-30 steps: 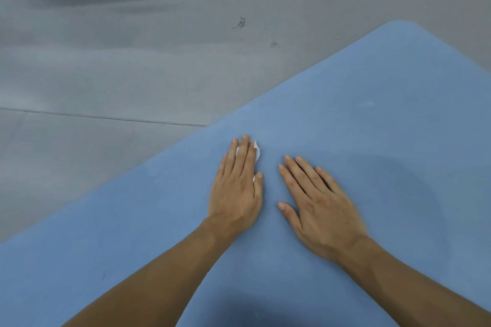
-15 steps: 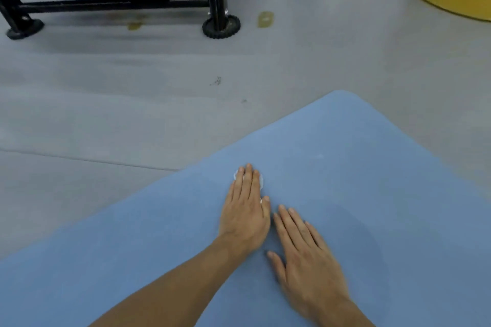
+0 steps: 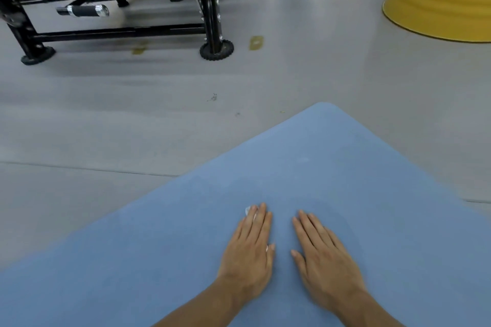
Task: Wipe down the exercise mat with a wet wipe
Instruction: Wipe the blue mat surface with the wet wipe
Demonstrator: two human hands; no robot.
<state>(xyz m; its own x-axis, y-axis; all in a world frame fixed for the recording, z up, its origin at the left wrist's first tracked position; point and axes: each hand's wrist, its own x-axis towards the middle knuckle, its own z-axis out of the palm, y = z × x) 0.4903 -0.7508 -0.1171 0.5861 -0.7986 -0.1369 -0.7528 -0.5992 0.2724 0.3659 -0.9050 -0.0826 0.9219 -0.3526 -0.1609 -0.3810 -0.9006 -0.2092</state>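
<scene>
Blue exercise mat on a grey floor, head view. I noted the left hand flat, fingers straight, pressing the wet wipe onto the mat; only white edges showed at its fingertips and thumb. The right hand lay open on the mat, holding nothing. Half a second before, the hands nearly touched; they had since parted, which I judged to be a wiping stroke under way, with much of the mat left to cover.
</scene>
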